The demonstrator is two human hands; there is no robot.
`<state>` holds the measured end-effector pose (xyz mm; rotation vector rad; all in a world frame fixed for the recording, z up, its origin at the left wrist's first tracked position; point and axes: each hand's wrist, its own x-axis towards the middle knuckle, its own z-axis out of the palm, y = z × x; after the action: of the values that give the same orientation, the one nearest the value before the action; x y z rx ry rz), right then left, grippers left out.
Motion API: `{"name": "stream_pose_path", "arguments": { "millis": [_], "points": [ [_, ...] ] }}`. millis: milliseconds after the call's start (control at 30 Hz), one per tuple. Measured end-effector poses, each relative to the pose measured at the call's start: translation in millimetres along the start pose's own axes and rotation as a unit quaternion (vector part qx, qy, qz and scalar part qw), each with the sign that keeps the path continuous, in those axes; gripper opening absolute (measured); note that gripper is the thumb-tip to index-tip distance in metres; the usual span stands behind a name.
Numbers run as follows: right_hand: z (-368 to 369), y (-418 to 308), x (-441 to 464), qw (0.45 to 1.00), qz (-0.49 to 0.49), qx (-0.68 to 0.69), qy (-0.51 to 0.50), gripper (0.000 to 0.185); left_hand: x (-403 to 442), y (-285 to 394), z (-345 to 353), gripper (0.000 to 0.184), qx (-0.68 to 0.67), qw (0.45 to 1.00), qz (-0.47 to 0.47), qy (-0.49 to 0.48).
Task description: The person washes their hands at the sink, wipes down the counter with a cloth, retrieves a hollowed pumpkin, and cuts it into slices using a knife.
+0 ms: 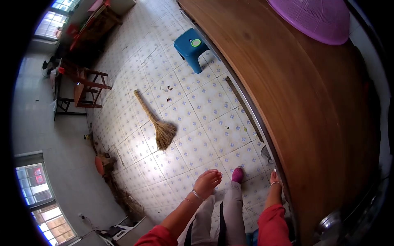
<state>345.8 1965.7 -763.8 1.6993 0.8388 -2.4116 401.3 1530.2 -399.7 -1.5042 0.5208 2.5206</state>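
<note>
My left hand (208,181) hangs in the air over the tiled floor, its fingers loosely curled together, and nothing shows in it. Close against the edge of the wooden countertop (283,94) is my right hand (275,178), small in view with bent fingers. A tiny pale spot shows at its fingertips, but I cannot make out what it holds. A straw broom (165,133) lies on the floor ahead, its bristles toward me. Small dark scraps (168,99) are scattered on the tiles beyond it.
A blue plastic stool (191,47) stands beside the counter. On the countertop lies a purple mesh cover (316,18). A wooden chair (86,88) is at the far left. Twigs and a log (107,164) line the left wall. A metal bowl-like object (329,223) sits at lower right.
</note>
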Motion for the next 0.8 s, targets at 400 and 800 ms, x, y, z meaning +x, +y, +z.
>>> {"name": "stream_pose_path", "arguments": {
  "millis": [400,800],
  "points": [
    [268,43,-441,0.862,0.155,-0.337,-0.346,0.033,-92,56,103,0.025,-0.051,0.992,0.035,-0.112],
    [443,-53,-513,0.836,-0.324,-0.300,-0.326,0.054,-117,193,189,0.043,0.092,0.953,0.079,-0.278]
  ]
}}
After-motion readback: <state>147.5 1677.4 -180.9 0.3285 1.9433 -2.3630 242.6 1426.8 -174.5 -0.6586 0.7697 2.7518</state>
